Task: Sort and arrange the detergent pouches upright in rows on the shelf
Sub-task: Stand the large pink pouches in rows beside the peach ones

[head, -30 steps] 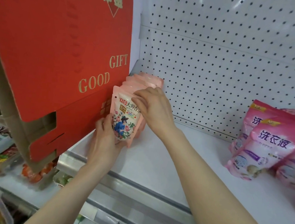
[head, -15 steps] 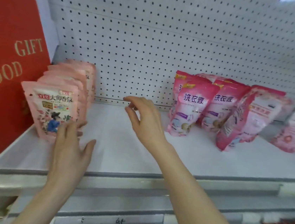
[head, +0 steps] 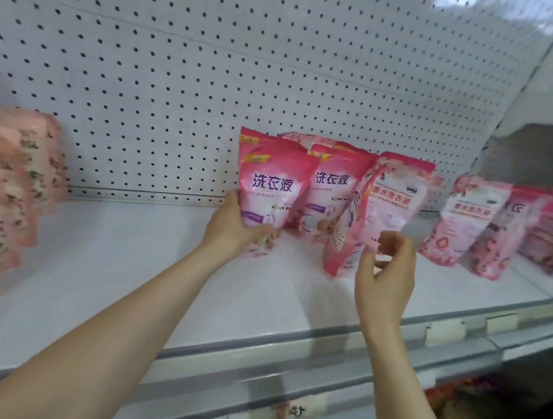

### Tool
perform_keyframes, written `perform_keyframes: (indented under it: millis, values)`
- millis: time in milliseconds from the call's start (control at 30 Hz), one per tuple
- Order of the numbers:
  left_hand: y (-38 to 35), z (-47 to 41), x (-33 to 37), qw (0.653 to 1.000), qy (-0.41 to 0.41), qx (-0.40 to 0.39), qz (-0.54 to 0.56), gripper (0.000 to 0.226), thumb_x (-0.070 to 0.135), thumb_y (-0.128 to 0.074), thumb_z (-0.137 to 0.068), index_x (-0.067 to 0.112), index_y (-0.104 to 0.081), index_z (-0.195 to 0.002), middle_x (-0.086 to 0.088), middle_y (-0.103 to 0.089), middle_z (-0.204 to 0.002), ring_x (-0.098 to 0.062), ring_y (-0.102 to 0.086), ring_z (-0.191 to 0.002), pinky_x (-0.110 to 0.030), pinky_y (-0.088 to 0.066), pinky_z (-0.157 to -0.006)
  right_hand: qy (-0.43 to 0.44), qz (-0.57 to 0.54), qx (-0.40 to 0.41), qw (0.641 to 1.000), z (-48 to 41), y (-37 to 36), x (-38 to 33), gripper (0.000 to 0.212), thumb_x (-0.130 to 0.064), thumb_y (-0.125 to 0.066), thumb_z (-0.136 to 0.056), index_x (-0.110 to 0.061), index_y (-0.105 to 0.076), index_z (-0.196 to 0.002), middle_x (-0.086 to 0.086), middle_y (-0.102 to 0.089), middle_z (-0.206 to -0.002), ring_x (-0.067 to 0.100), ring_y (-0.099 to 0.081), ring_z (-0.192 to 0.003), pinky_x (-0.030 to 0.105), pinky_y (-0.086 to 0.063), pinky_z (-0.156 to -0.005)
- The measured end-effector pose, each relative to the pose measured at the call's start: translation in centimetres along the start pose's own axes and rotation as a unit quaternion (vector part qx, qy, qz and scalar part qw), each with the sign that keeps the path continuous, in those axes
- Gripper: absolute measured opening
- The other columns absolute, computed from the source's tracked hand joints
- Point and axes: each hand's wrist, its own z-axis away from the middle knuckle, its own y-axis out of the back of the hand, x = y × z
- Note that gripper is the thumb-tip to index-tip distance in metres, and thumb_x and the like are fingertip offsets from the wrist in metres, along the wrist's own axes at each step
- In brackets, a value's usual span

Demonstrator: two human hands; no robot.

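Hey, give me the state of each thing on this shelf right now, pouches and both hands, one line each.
front pink pouch: upright, held low down.
left hand: grips the front pink pouch.
second pink pouch: upright on the shelf.
tilted pouch: leaning left, askew.
right hand: fingers curled at the tilted pouch; grip unclear.
pale pouches: upright in a row.
far-right pouches: leaning, jumbled.

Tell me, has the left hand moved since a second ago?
Yes. The left hand has gone rightward along the shelf, away from the pale pink pouch row, and now grips the front magenta pouch.
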Motion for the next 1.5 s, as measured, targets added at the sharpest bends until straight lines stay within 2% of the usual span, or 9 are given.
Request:
perform_keyframes:
  millis: [167,333,567,733,933,1067,1200,1300,1500]
  values:
    - [-0.8,-1.8,-0.6,0.999,0.006,0.054,0.005,0.052,0.028,-0.078,-0.076,0.014,-0.052,-0.118,-0.005,-0.066,-0.115,-0.026,-0.063,-0.103,-0.041,-0.051,-0.088,-0.096,0.027,-0.175,0.979,-2.8,-1.6,2.5,0.086,-0.063,-0.068,-0.076,-0.030,-0.031,-0.146,-0.002,-0.052,-0.140,0.018,-0.054,-0.122,0.042,-0.046,-0.102]
    - [1.2,-0.4,-1.7,0.997,0.009,0.073,0.011,0.048,0.022,-0.075,-0.079,0.018,-0.054,-0.121,-0.006,-0.066,-0.118,-0.027,-0.062,-0.106,-0.045,-0.051,-0.091,-0.146,-0.011,-0.160,0.976,-4.2,-3.0,3.4,0.039,-0.039,-0.046,-0.099,-0.028,-0.042,-0.137,0.002,-0.065,-0.109,0.025,-0.062,-0.095,0.045,-0.053,-0.087]
    - [3.8,1.5,-2.9,0.997,0.014,0.062,0.050,0.042,0.016,-0.075,-0.080,0.018,-0.056,-0.118,-0.003,-0.067,-0.114,-0.023,-0.065,-0.101,-0.045,-0.054,-0.089,-0.267,-0.259,-0.177,0.911,-6.0,-1.6,5.5,0.035,-0.014,-0.047,-0.100,-0.023,-0.050,-0.134,0.004,-0.062,-0.131,0.025,-0.059,-0.121,0.046,-0.047,-0.103]
    - [4.1,2.1,-2.7,0.997,0.011,0.059,0.057,0.042,0.018,-0.075,-0.079,0.020,-0.056,-0.116,-0.002,-0.067,-0.115,-0.022,-0.065,-0.102,-0.044,-0.054,-0.089,-0.230,-0.198,-0.210,0.930,-5.1,-1.4,4.2,0.034,-0.018,-0.055,-0.096,-0.025,-0.051,-0.129,-0.004,-0.064,-0.122,0.018,-0.062,-0.113,0.048,-0.049,-0.102]
    - [3.8,2.7,-2.4,0.995,-0.001,0.074,0.063,0.041,0.015,-0.076,-0.079,0.023,-0.054,-0.113,0.000,-0.066,-0.107,-0.021,-0.064,-0.096,-0.037,-0.053,-0.083,-0.044,0.124,-0.146,0.980,-2.1,-3.7,1.4,0.043,-0.047,-0.058,-0.090,-0.019,-0.045,-0.120,0.002,-0.065,-0.105,0.029,-0.064,-0.091,0.044,-0.052,-0.080]
    - [3.7,3.3,-2.2,0.994,-0.008,0.095,0.050,0.042,0.015,-0.075,-0.079,0.018,-0.055,-0.116,-0.002,-0.064,-0.102,-0.020,-0.061,-0.087,-0.027,-0.046,-0.070,-0.027,0.167,-0.117,0.979,-1.9,-4.6,0.8,0.044,-0.037,-0.060,-0.091,-0.012,-0.043,-0.123,0.011,-0.063,-0.108,0.034,-0.063,-0.094,0.042,-0.048,-0.075]
    - [4.1,4.1,-2.5,0.990,-0.010,0.134,0.032,0.042,0.019,-0.076,-0.079,0.018,-0.056,-0.115,0.000,-0.065,-0.101,-0.023,-0.063,-0.089,-0.032,-0.050,-0.076,0.017,0.223,-0.103,0.969,-2.7,-4.6,1.3,0.031,-0.013,-0.057,-0.093,-0.007,-0.044,-0.121,0.016,-0.064,-0.104,0.039,-0.065,-0.090,0.042,-0.045,-0.066]
    - [5.0,4.7,-3.3,0.985,0.000,0.169,0.021,0.043,0.023,-0.077,-0.077,0.019,-0.056,-0.114,-0.002,-0.067,-0.102,-0.025,-0.064,-0.090,-0.039,-0.053,-0.080,0.025,0.228,-0.094,0.969,-3.3,-4.5,1.8,0.031,-0.010,-0.055,-0.093,-0.005,-0.044,-0.121,0.018,-0.065,-0.102,0.041,-0.065,-0.089,0.042,-0.043,-0.064]
    - [6.6,5.0,-3.5,0.990,0.017,0.126,0.057,0.046,0.029,-0.079,-0.075,0.022,-0.056,-0.115,-0.003,-0.070,-0.104,-0.023,-0.068,-0.090,-0.046,-0.058,-0.075,-0.071,0.063,-0.233,0.968,-4.6,-2.7,0.4,0.069,-0.059,-0.069,-0.080,-0.013,-0.043,-0.124,0.000,-0.061,-0.104,0.023,-0.060,-0.093,0.036,-0.046,-0.078]
